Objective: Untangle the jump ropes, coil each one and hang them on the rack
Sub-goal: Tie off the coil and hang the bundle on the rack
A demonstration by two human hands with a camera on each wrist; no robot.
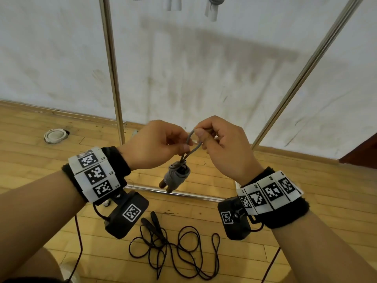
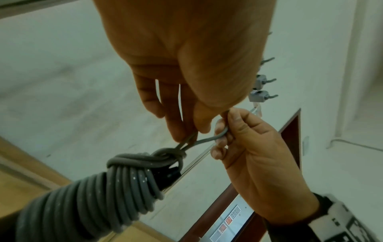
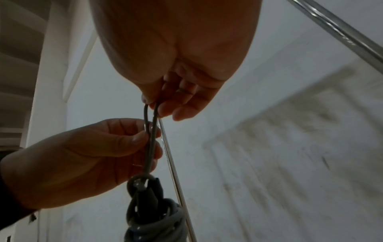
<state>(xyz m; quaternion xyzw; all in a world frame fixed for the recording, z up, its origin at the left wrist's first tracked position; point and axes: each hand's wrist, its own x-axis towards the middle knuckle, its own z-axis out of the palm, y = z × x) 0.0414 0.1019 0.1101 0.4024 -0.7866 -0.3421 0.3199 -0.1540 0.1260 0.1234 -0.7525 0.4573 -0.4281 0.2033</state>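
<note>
A grey jump rope (image 1: pixel 177 176) is wound tight round its handles and hangs as a bundle (image 2: pixel 87 198) from a short loop (image 1: pixel 192 140). My left hand (image 1: pixel 161 146) pinches the loop low down, just above the knot (image 2: pixel 165 155). My right hand (image 1: pixel 212 137) pinches the top of the same loop (image 3: pixel 150 117) between thumb and fingers. A black jump rope (image 1: pixel 173 248) lies loose on the wooden floor below my wrists, its handles (image 1: pixel 152 221) side by side. The rack's chrome posts (image 1: pixel 111 64) rise in front of me.
The rack's base bar (image 1: pixel 177 192) lies on the floor under the bundle; its right post (image 1: pixel 306 68) slants up. Pale items (image 1: pixel 213 7) hang at the top edge. A white round fitting (image 1: pixel 55 135) sits in the floor at left. A dirty white wall stands behind.
</note>
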